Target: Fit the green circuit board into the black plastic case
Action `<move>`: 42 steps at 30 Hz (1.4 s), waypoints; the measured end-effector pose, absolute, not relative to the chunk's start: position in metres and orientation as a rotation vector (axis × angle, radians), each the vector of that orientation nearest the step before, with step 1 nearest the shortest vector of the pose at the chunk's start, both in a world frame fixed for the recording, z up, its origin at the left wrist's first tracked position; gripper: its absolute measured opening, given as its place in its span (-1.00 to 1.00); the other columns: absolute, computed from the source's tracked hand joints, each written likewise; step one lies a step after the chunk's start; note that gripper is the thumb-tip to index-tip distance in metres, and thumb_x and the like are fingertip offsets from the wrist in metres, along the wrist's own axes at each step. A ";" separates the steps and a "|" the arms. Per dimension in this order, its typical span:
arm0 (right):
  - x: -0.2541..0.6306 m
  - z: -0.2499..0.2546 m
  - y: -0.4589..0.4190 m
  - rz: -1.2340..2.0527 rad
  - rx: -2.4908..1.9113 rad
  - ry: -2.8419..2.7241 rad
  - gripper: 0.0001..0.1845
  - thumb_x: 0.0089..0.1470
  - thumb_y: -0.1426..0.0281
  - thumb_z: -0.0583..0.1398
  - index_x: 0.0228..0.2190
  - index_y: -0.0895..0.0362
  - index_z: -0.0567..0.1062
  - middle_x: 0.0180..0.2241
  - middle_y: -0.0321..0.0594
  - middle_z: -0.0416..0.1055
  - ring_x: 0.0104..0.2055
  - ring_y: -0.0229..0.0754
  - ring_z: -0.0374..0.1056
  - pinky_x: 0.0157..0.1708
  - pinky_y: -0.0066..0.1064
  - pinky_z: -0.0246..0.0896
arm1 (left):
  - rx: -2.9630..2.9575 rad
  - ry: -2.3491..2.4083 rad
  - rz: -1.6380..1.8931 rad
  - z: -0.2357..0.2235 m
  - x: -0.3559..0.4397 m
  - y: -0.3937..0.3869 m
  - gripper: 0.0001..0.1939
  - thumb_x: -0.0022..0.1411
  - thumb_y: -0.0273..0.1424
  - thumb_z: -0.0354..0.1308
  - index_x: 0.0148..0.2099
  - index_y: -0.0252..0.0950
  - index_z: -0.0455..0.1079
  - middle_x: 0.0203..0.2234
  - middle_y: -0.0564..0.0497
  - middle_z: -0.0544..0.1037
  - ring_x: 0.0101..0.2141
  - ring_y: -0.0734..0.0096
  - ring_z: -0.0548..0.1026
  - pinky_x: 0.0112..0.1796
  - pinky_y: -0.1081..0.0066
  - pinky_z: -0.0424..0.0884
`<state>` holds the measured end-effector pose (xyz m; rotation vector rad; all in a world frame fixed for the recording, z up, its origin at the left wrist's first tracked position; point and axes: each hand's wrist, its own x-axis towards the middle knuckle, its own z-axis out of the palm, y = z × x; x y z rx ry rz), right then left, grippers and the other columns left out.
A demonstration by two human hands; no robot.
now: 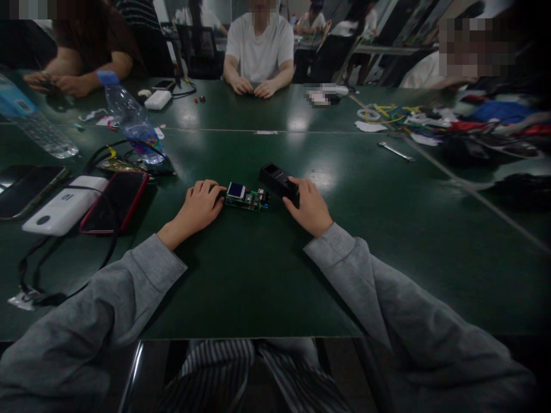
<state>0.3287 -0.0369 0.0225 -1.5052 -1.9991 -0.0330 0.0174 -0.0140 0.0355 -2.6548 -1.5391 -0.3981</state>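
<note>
The right hand (pixel 310 205) is pinching the near end of a black casing (pixel 275 179) between thumb and fingers, while the left hand (pixel 200 203) is curving its fingers at the left end of a bare circuit board (pixel 247 198) (whether they are gripping it or only touching, I cannot tell). Both are working over a broad green table (pixel 258 281), with grey sleeves (pixel 142 264) reaching in from either side. Beyond the left hand a clear bottle (pixel 133 123) is standing, looking tilted in this wide view; nearer, a white power bank (pixel 64 205) is lying beside a red-edged phone (pixel 115 202). Of the two parts in hand, the casing is slanting just to the right of the board and showing a rectangular opening (pixel 271 167) toward its far end; whether it is resting on the tabletop or being lifted slightly is unclear. The board is lying between the hands, outside the casing. The step in hand seems to be handling these two parts side by side, and the next move appears to be calling for steadying the board by its edges and controlling the casing's angle, without pressing on the components. A small pale-rimmed screen (pixel 236 190) is facing up close to the left fingertips, so they probably need to be staying off its face.
</note>
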 end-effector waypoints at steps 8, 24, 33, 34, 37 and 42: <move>0.328 0.025 -0.039 0.086 -1.432 -1.979 -0.46 0.09 0.33 0.20 0.12 0.09 0.32 0.01 0.01 0.40 0.04 0.12 0.37 0.01 0.06 0.37 | -2.656 -1.534 -0.384 0.036 0.017 -0.014 -0.62 0.43 -0.30 -0.10 0.20 -0.23 0.30 0.12 -0.22 0.35 0.10 -0.04 0.29 0.01 -0.02 0.34; 0.311 0.032 -0.050 0.127 -1.029 -1.916 -0.45 0.11 0.30 0.25 0.14 0.03 0.34 0.00 -0.08 0.42 -0.03 0.03 0.41 -0.09 -0.02 0.45 | -2.660 -1.531 -0.417 0.033 0.016 -0.012 -0.62 0.44 -0.30 -0.11 0.20 -0.25 0.31 0.12 -0.21 0.35 0.10 -0.03 0.29 0.03 -0.02 0.33; 0.309 0.036 -0.054 0.134 -0.976 -1.928 -0.43 0.11 0.28 0.26 0.15 0.02 0.33 0.00 -0.09 0.44 -0.03 0.02 0.42 -0.12 -0.05 0.47 | -2.644 -1.516 -0.401 0.035 0.017 -0.014 -0.61 0.45 -0.30 -0.12 0.19 -0.30 0.31 0.11 -0.24 0.36 0.09 -0.03 0.30 0.01 -0.02 0.34; 0.309 0.036 -0.054 0.136 -0.972 -1.930 -0.43 0.11 0.28 0.26 0.15 0.02 0.33 0.00 -0.08 0.43 -0.03 0.02 0.41 -0.12 -0.05 0.47 | -2.642 -1.520 -0.403 0.035 0.017 -0.014 -0.61 0.44 -0.30 -0.12 0.19 -0.29 0.31 0.11 -0.24 0.36 0.09 -0.04 0.30 0.01 -0.02 0.34; 0.308 0.036 -0.055 0.152 -0.959 -1.949 -0.43 0.11 0.27 0.26 0.15 0.02 0.33 -0.01 -0.08 0.43 -0.02 0.02 0.41 -0.11 -0.05 0.47 | -2.649 -1.528 -0.411 0.034 0.017 -0.014 -0.62 0.44 -0.30 -0.11 0.19 -0.27 0.31 0.11 -0.22 0.36 0.10 -0.03 0.30 0.03 -0.01 0.33; 0.307 0.036 -0.055 0.224 -0.976 -1.980 -0.41 0.13 0.24 0.23 0.17 0.01 0.30 0.01 -0.08 0.42 -0.03 0.02 0.42 -0.09 -0.03 0.47 | -2.653 -1.541 -0.412 0.034 0.017 -0.013 -0.62 0.44 -0.30 -0.09 0.20 -0.26 0.31 0.12 -0.21 0.35 0.10 -0.02 0.30 0.03 -0.01 0.33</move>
